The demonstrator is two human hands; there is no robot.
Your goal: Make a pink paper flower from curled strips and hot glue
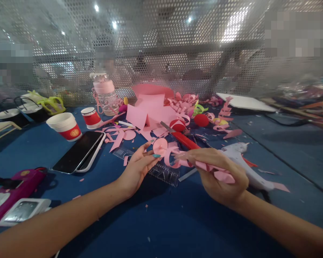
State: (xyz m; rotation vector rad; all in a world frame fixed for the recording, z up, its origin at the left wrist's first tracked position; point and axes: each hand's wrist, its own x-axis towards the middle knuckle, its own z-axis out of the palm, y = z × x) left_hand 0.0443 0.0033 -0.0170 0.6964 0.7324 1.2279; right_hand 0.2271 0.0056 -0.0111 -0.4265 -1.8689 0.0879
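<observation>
Between the fingertips of my left hand is a small pink paper disc, tilted toward me. My right hand is closed around a curled pink paper strip, whose loops reach left to the disc's edge. Whether strip and disc are joined I cannot tell. Just beyond my hands a red-handled cutter lies with its blade pointing away to the left. Under and behind the left fingers is a clear plastic ruler. A white glue gun lies beside my right hand, partly hidden by it.
Pink paper sheets, scraps and curled strips pile up at the back against a perforated metal screen. On the left are a phone, paper cups, a clear bottle and a purple device. A white board lies back right.
</observation>
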